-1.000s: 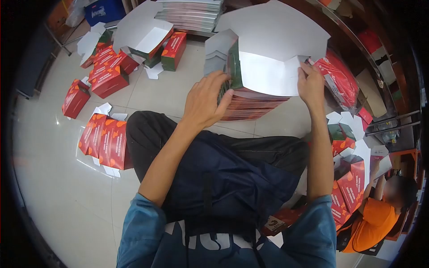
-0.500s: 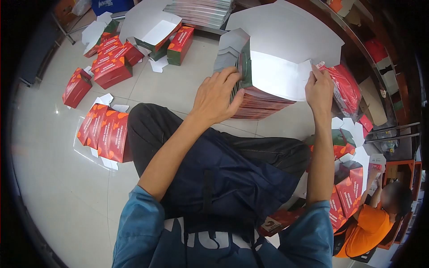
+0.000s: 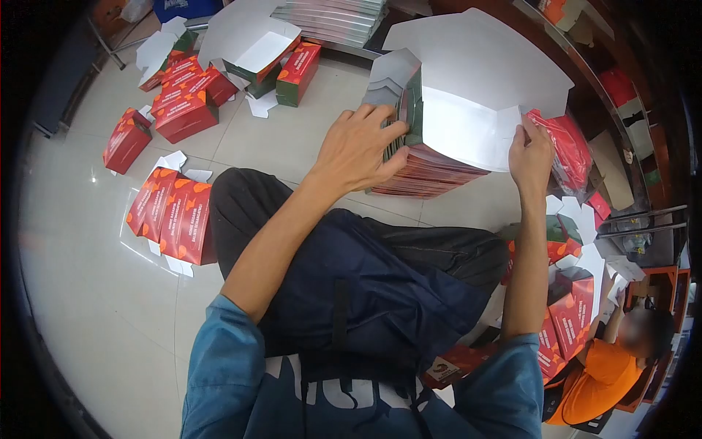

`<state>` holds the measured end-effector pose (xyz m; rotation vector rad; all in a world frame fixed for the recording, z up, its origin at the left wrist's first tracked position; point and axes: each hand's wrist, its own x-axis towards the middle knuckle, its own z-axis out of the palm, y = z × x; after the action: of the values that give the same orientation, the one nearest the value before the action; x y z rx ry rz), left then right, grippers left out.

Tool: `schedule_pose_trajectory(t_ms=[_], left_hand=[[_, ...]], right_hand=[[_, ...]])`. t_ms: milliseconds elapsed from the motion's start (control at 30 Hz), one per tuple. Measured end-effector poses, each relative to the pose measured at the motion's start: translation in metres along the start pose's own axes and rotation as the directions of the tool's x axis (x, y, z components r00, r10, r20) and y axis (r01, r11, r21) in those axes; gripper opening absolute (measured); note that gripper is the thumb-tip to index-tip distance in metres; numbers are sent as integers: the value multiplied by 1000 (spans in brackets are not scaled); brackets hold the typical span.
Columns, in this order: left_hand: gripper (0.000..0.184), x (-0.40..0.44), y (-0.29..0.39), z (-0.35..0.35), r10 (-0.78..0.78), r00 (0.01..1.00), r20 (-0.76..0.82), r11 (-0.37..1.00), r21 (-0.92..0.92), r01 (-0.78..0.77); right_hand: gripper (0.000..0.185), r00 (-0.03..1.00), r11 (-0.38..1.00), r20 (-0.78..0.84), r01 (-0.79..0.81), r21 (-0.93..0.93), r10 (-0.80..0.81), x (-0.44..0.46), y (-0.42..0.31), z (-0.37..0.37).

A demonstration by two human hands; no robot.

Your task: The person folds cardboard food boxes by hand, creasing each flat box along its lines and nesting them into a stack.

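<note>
A stack of nested cartons [image 3: 431,175], white inside with red and green outer faces, stands on the floor beyond my knees. The top carton [image 3: 461,121] is open, its large white flap [image 3: 482,51] raised at the back. My left hand [image 3: 358,146] rests against the stack's left side, thumb and fingers apart, with the fingertips at the green side panel. At the right corner of the top carton, my right hand [image 3: 531,154] pinches the white side edge between thumb and fingers.
Red boxes stand on the floor at the left [image 3: 179,219] and farther back [image 3: 186,110]. More red boxes [image 3: 570,322] are at the right, near a person in orange [image 3: 603,377]. A red plastic-wrapped bundle [image 3: 567,150] lies beside the stack. Flat sheets [image 3: 329,22] are piled at the back.
The view has shifted, so the stack appears farther right. My left hand's fingers have spread a little at the stack's side. My right hand stays at the carton's right corner.
</note>
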<state>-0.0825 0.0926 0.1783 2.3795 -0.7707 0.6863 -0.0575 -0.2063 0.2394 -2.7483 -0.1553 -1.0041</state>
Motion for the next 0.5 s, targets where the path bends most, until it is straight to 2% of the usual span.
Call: schedule_pose_trajectory(t_ms=[133, 233, 433, 500], left_hand=[[30, 5, -8, -6, 56, 995, 82, 998, -40, -53], [29, 7, -14, -2, 66, 996, 59, 996, -64, -62], [29, 11, 3, -4, -58, 993, 100, 998, -25, 61], [36, 11, 6, 1, -145, 984, 106, 982, -110, 156]], right_hand=[[25, 1000, 1000, -8, 8, 14, -8, 0, 4, -1], [25, 999, 999, -27, 44, -21, -45, -2, 3, -1], [27, 998, 997, 4, 64, -33, -64, -3, -1, 6], [27, 998, 998, 20, 63, -21, -62, -2, 0, 5]])
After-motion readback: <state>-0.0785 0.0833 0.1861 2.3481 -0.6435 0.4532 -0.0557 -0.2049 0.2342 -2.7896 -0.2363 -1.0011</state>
